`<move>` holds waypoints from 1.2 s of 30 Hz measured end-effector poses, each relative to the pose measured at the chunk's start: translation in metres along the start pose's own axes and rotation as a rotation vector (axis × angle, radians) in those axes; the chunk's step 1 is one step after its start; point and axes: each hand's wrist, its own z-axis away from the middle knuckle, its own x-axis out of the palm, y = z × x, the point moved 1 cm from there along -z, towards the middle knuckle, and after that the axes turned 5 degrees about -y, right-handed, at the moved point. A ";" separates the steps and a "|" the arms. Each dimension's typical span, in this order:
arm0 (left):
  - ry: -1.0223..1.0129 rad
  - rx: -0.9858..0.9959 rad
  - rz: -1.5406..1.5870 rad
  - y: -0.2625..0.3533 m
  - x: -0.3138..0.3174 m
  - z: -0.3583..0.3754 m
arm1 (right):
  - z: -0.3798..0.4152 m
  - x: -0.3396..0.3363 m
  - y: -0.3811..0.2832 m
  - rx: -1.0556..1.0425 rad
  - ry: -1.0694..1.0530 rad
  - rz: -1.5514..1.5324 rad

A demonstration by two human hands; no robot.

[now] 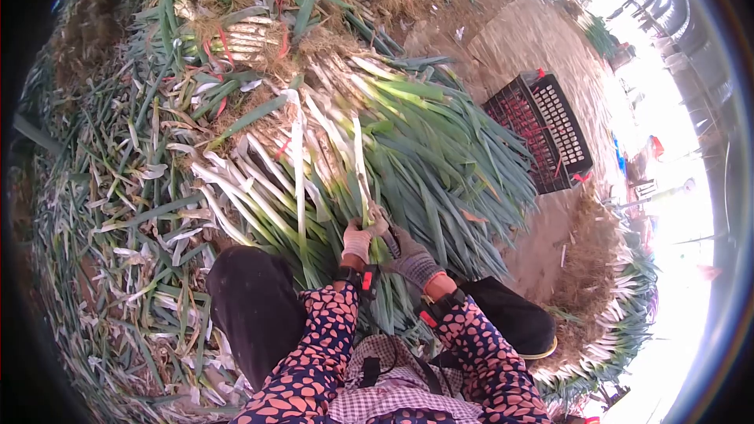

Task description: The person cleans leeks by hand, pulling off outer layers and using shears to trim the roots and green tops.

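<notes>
Well, both hands (gloved) meet at a leek.

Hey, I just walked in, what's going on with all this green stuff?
Someone is working over a big pile of leek-like stalks. Their gloved left hand grips one pale stalk, and the gloved right hand is close beside it, though its exact grip is hard to make out. Loose leaves are strewn to the left, and a black crate sits beyond the pile, to the right.
</notes>
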 end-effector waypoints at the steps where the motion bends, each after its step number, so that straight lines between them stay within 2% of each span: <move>1: -0.008 -0.008 0.017 -0.001 -0.003 -0.002 | -0.004 -0.005 -0.011 0.033 -0.023 0.024; 4: 0.007 -0.060 -0.095 0.007 0.001 0.009 | -0.029 -0.008 -0.010 -0.049 0.090 -0.144; 9: -0.015 -0.014 -0.182 0.010 -0.006 -0.003 | -0.047 -0.018 -0.018 -0.031 0.122 -0.065; 12: 0.013 -0.058 -0.387 0.005 -0.010 -0.015 | -0.060 -0.026 -0.025 0.015 0.106 -0.057; 14: -0.060 0.016 -0.205 0.000 -0.016 -0.013 | -0.067 -0.034 -0.034 0.007 0.095 -0.032; 16: -0.105 0.041 -0.092 0.021 -0.011 0.012 | -0.076 -0.039 -0.042 0.038 0.102 0.026; 17: -0.137 0.039 -0.116 0.027 -0.014 0.015 | -0.079 -0.041 -0.045 0.057 0.104 0.055; 20: -0.108 0.051 -0.146 0.049 -0.033 0.031 | -0.074 -0.039 -0.039 -0.125 0.155 -0.080; 21: -0.081 0.066 -0.083 0.070 -0.036 0.047 | -0.073 -0.034 -0.030 -0.101 0.158 -0.092; 22: 0.041 0.076 -0.052 0.084 -0.037 0.058 | -0.059 -0.029 -0.027 -0.120 0.101 -0.068; 23: -0.036 0.028 -0.061 0.094 -0.048 0.062 | -0.041 -0.027 -0.027 -0.140 0.046 -0.048; 26: 0.243 0.268 0.410 0.081 -0.098 0.040 | -0.013 -0.015 -0.007 -0.148 0.007 0.011; 28: 0.424 0.340 0.220 0.083 -0.124 0.031 | 0.007 -0.011 0.013 -0.082 0.003 -0.007; 29: 0.550 0.295 -0.117 0.080 -0.137 0.026 | 0.017 -0.005 0.025 -0.060 -0.084 0.025; 31: 1.022 0.341 -0.737 0.115 -0.120 0.041 | 0.025 0.010 0.049 -0.012 -0.248 0.083; 33: 1.192 0.474 -1.035 0.150 -0.101 0.043 | 0.033 0.018 0.052 -0.001 -0.244 0.085; 35: 0.829 0.477 -0.711 0.163 -0.085 0.025 | 0.039 0.021 0.051 -0.029 -0.211 0.043; 36: 0.607 0.546 -0.862 0.147 -0.087 -0.001 | 0.040 0.020 0.048 -0.033 -0.196 0.024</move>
